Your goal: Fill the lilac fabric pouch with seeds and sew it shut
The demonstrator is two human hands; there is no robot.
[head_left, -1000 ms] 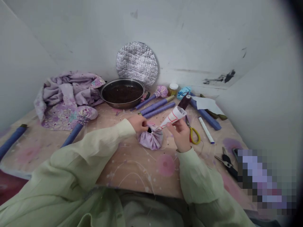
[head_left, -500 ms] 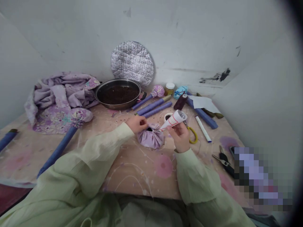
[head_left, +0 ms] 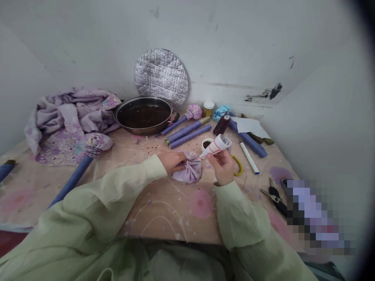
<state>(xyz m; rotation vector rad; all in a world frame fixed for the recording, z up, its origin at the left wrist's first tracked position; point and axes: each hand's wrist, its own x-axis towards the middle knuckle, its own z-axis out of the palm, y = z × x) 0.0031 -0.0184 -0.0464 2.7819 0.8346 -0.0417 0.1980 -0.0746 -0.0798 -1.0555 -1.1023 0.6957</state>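
A small round pouch of lilac cloth (head_left: pixel 190 174), its top drawn into pleats, sits on the table in front of me. My left hand (head_left: pixel 172 161) pinches the gathered centre of this pouch from the left, fingertips pressed together on the cloth. In my right hand (head_left: pixel 223 168) is a rolled white paper cone (head_left: pixel 215 146) with red lines, tilted so its narrow end points down-left beside the pouch. A small white cup (head_left: pixel 206 144) of dark grains is partly behind the cone. Yellow scissor handles (head_left: pixel 238 166) show just right of my right hand.
Behind stand a pan (head_left: pixel 143 128) of dark grains and a silver round mat (head_left: pixel 161 76). Blue-wrapped sticks (head_left: pixel 191 136), a thread spool (head_left: pixel 222 125), a marker (head_left: pixel 249 158) and pliers (head_left: pixel 275 198) lie around. Bunched floral cloth (head_left: pixel 73 117) covers the back left.
My left hand has moved right onto the pouch and closed on its pleats. The dark opening seen in its top before is now out of sight. The right hand keeps the cone nearly still.
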